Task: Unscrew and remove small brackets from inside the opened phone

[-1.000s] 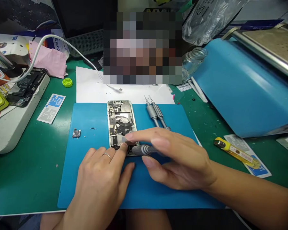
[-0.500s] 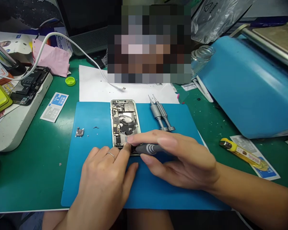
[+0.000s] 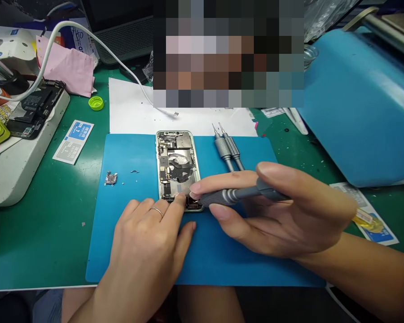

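Note:
An opened phone lies on the blue mat with its circuit board and inner parts bare. My left hand rests at its lower edge, index fingertip pressing on the bottom part, thumb held apart. A dark grey screwdriver is in my right hand, pinched by thumb and fingers near its knurled front. It lies tilted, with its tip end over the phone's lower right corner; the tip itself is too small to make out. A small metal-plated board and several tiny screws sit left of the phone.
Two more screwdrivers lie right of the phone. Around the blue mat are white paper, a white cable, a green cap, a wipe packet and a large blue sheet. A blurred patch covers the back.
My right hand has tilted back and moved right and slightly up, showing more of the screwdriver's handle. The whole view has shifted slightly. My left hand stays at the phone.

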Demonstrator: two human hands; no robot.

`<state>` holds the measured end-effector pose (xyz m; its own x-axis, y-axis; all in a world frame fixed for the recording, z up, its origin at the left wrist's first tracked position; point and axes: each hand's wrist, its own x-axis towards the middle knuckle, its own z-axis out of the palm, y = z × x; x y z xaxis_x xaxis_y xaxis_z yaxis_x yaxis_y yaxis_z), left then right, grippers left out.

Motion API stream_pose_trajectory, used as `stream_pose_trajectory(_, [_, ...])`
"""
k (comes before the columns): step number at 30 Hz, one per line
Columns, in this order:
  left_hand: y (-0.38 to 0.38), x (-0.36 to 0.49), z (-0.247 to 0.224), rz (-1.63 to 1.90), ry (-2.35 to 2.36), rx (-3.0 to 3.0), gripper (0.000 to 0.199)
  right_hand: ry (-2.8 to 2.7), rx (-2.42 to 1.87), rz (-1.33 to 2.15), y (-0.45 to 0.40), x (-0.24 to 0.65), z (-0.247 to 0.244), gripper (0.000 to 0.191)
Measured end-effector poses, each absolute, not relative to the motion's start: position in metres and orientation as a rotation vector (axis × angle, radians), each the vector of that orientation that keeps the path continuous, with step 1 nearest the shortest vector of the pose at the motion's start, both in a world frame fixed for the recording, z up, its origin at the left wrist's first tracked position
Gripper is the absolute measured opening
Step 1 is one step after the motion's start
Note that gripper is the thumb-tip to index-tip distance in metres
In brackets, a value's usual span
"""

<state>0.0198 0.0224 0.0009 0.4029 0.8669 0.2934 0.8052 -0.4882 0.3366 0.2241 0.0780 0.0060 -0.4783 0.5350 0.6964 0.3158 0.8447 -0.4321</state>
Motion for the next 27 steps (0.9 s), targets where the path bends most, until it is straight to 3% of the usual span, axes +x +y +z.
stream_pose_trajectory(27, [0.022, 0.021, 0.002, 0.727, 1.402, 2.579, 0.025, -1.975, -0.562, 0.411, 0.080, 0.223, -0.009, 0.086])
